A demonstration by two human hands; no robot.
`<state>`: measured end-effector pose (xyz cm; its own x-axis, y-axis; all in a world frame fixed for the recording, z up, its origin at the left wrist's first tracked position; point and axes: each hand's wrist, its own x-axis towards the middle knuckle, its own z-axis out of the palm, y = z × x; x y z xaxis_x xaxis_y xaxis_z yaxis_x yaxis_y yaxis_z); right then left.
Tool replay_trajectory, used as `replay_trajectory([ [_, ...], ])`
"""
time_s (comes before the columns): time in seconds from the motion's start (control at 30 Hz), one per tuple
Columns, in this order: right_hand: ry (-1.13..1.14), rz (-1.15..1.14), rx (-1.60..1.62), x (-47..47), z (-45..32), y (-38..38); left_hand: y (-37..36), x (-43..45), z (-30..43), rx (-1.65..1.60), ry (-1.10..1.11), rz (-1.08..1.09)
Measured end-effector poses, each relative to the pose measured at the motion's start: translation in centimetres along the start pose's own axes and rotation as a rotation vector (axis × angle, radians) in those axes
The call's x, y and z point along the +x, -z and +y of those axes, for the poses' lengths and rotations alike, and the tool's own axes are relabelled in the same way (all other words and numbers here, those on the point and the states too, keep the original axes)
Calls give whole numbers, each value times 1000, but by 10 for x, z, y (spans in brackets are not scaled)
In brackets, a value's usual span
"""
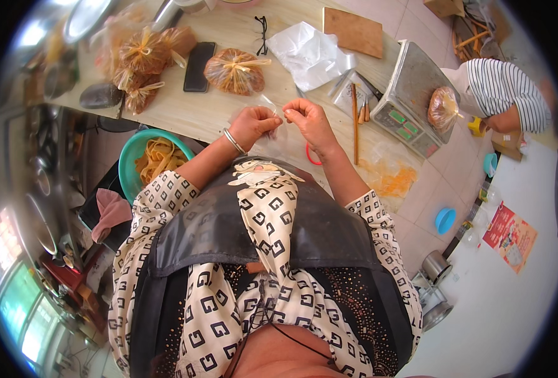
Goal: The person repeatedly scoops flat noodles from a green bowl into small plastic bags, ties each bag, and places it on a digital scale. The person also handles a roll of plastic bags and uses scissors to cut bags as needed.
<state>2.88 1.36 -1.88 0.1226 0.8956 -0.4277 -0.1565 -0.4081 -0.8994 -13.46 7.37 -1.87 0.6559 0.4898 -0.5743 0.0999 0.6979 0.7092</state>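
Note:
My left hand (254,126), with a metal bangle at the wrist, pinches a thin clear plastic bag (270,101) over the table's near edge. Close to its right, my right hand (307,124) has thumb and forefinger pinched together at the bag's edge; what lies between those fingertips is too fine to tell. Beyond my hands sits a tied clear bag of brown food (235,72). More tied bags (143,52) are piled at the back left. Another tied bag (443,108) rests on the digital scale (416,90) at the right. White plastic bags (309,54) lie flat near the table's middle.
A turquoise basin (127,156) of wide noodle-like strips (158,158) stands left, below the table. On the table lie a black phone (199,66), eyeglasses (262,35), a wooden board (353,32), chopsticks (355,123) and small wooden-handled tools (364,112). A person in stripes (505,92) is beyond the scale.

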Motion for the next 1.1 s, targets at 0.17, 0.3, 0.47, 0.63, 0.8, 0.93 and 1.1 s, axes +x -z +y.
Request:
replay_trajectory([
  [0.17, -56, -52, -22, 0, 1, 2, 1, 0, 3, 605, -75, 102],
  [0.3, -62, -125, 74, 3, 0, 0, -4, 2, 4, 407, -85, 133],
  [0.47, -69, -110, 155, 1, -1, -4, -5, -7, 7, 287, -120, -17],
  [0.63, -54, -161, 66, -2, -2, -5, -6, -9, 10, 451, -117, 70],
  [0.8, -146, -125, 184, 0, 4, -4, -9, -6, 4, 568, -133, 118],
  [0.93, -183, -54, 300, 0, 12, -1, -6, -7, -1, 378, -134, 79],
  [1.1, -136, -2, 306, 0, 13, 0, -4, -13, 0, -154, 122, -34],
])
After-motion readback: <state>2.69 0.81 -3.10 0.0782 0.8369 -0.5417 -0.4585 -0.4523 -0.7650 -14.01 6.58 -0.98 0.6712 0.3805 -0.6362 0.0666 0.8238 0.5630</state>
